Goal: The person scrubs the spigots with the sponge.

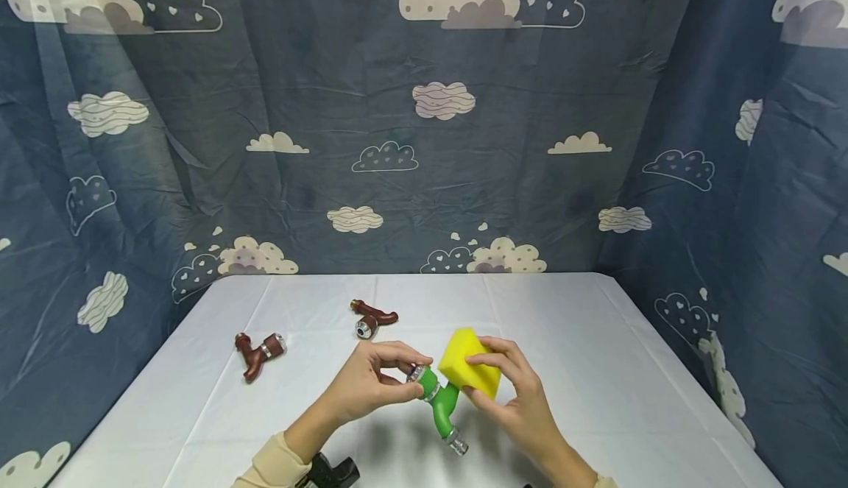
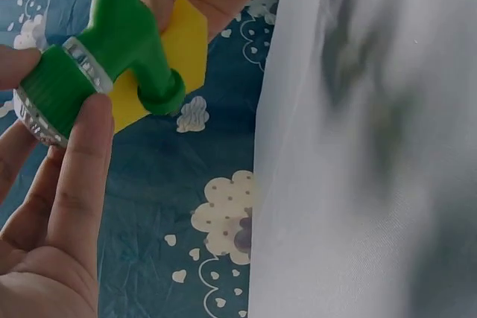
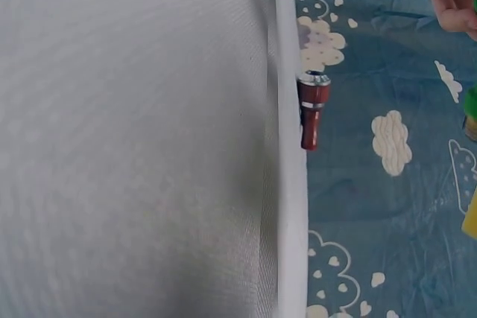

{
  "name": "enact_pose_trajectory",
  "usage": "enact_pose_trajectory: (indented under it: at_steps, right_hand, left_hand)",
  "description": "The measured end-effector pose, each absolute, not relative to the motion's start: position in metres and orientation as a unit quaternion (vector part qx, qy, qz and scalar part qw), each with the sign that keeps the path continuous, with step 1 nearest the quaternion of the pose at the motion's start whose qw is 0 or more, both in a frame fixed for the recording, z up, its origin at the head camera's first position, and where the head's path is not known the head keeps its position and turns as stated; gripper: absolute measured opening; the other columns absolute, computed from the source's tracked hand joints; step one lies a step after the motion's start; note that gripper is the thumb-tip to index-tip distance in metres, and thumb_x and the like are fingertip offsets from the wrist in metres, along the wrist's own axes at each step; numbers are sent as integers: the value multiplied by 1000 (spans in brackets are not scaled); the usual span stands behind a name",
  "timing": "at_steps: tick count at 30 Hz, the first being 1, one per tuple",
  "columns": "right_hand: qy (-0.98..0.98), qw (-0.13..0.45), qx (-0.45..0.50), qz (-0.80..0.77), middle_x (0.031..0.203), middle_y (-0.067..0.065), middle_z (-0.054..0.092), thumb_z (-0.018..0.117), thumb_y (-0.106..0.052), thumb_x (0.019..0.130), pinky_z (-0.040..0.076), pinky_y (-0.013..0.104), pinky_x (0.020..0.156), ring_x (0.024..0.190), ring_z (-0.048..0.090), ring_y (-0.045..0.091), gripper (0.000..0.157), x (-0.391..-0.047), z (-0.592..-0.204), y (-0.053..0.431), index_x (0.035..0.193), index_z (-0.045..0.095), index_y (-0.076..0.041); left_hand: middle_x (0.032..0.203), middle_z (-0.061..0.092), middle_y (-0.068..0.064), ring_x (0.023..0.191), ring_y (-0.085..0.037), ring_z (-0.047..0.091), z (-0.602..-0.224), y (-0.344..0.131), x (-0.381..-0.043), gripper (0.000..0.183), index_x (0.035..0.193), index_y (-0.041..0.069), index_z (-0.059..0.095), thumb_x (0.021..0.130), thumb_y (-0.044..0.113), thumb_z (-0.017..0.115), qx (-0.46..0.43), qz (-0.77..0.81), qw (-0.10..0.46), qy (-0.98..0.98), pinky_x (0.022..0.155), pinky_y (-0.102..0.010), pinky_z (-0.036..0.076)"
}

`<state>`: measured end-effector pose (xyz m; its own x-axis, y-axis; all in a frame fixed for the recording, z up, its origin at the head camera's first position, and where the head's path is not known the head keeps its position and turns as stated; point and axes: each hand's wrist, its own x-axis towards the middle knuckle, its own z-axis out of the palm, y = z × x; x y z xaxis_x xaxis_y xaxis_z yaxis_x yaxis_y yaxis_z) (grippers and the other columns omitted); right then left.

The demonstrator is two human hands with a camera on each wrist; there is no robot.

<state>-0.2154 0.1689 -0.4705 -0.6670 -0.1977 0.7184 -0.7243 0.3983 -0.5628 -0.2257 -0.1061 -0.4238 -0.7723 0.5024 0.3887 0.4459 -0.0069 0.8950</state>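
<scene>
1. At the left, we are seeing a first brown tap lying on the white table, between nine and ten o'clock from the green tap. A second brown tap is lying near eleven o'clock.
2. With the left hand we are gripping the green tap by its ringed collar, between thumb and fingers. The tap is hanging above the table, its silver-tipped spout pointing toward five o'clock.
3. With the right hand, about three o'clock from the tap, we are pinching the yellow sponge between thumb and fingers. The sponge is sitting near one o'clock, close by the upper branch.
4. To be doing this sponge work well, we are judging, the left grip should be firm at the collar, the sponge should be bending around the curves with light pressure, and the tap should be turning slowly so that its far side is also receiving the sponge.
5. At eight o'clock, the lower edge is cutting a black object, which we are not managing to identify. The sponge is hiding the branch's end in the head view, so we are not certain about contact. In the right wrist view, only one sponge corner is showing, between three and four o'clock.
</scene>
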Motion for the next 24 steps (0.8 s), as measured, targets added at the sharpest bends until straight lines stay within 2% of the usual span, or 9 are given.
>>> enact_pose_trajectory:
  at_steps: [5, 8, 10, 11, 13, 15, 19, 22, 24]
  right_hand:
    - [-782, 287, 292, 470, 142, 5, 64, 89, 4, 81, 46, 14, 115, 135, 58, 9, 51, -217, -471, 169, 121, 74, -22]
    - [-779, 281, 289, 481, 141, 8, 65, 88, 2, 83, 45, 13, 115, 133, 59, 7, 47, -219, -473, 169, 122, 74, -20]
    - [-775, 247, 282, 509, 141, 9, 65, 86, 1, 87, 48, 13, 112, 130, 60, 5, 43, -219, -473, 170, 123, 73, -17]
    - [-771, 219, 276, 530, 141, 8, 65, 84, 0, 89, 50, 13, 110, 128, 61, 5, 40, -219, -472, 170, 124, 72, -16]
    - [-756, 144, 254, 586, 139, 7, 66, 79, -3, 95, 56, 16, 103, 123, 65, 5, 35, -219, -470, 171, 127, 70, -14]
    - [-723, 59, 228, 650, 136, 5, 66, 71, -6, 102, 60, 19, 98, 118, 67, 8, 31, -219, -466, 172, 131, 67, -16]
    - [-623, -85, 211, 748, 132, 0, 63, 52, -12, 112, 62, 23, 100, 115, 66, 12, 29, -217, -461, 177, 135, 61, -25]
    - [-538, -175, 226, 793, 134, -3, 61, 38, -20, 117, 59, 26, 107, 119, 64, 10, 32, -217, -460, 181, 141, 55, -30]
    - [-485, -224, 232, 813, 137, -4, 62, 30, -28, 119, 58, 26, 109, 121, 64, 10, 34, -217, -459, 184, 145, 52, -34]
  left_hand:
    - [117, 73, -28, 92, -3, 72, -422, -109, -225, 34, 121, -10, 75, 89, -1, 82, 347, 629, 47, 693, 76, -35, 70]
    - [119, 70, -35, 93, -3, 72, -420, -111, -225, 35, 122, -11, 74, 90, 0, 81, 352, 638, 70, 682, 77, -33, 70]
    - [121, 66, -42, 95, -4, 73, -419, -112, -226, 36, 123, -14, 72, 91, 1, 79, 363, 647, 84, 665, 79, -32, 70]
    - [121, 64, -45, 95, -5, 73, -419, -113, -226, 36, 123, -16, 70, 93, 1, 79, 370, 652, 89, 656, 80, -31, 70]
    - [121, 68, -38, 97, -5, 74, -420, -113, -227, 38, 124, -19, 68, 95, 2, 77, 382, 664, 99, 636, 81, -28, 69]
    - [120, 74, -25, 99, -6, 74, -420, -113, -227, 38, 124, -22, 64, 97, 2, 75, 396, 675, 103, 614, 82, -25, 68]
    - [120, 77, 1, 103, -6, 73, -423, -110, -227, 40, 125, -25, 59, 97, 0, 72, 410, 703, 123, 569, 86, -21, 66]
    - [121, 77, 1, 105, -8, 74, -426, -106, -226, 35, 125, -20, 63, 98, 0, 73, 417, 717, 131, 542, 88, -21, 65]
    - [121, 76, 1, 106, -9, 74, -428, -103, -225, 29, 125, -9, 69, 98, 0, 73, 417, 723, 132, 534, 88, -20, 64]
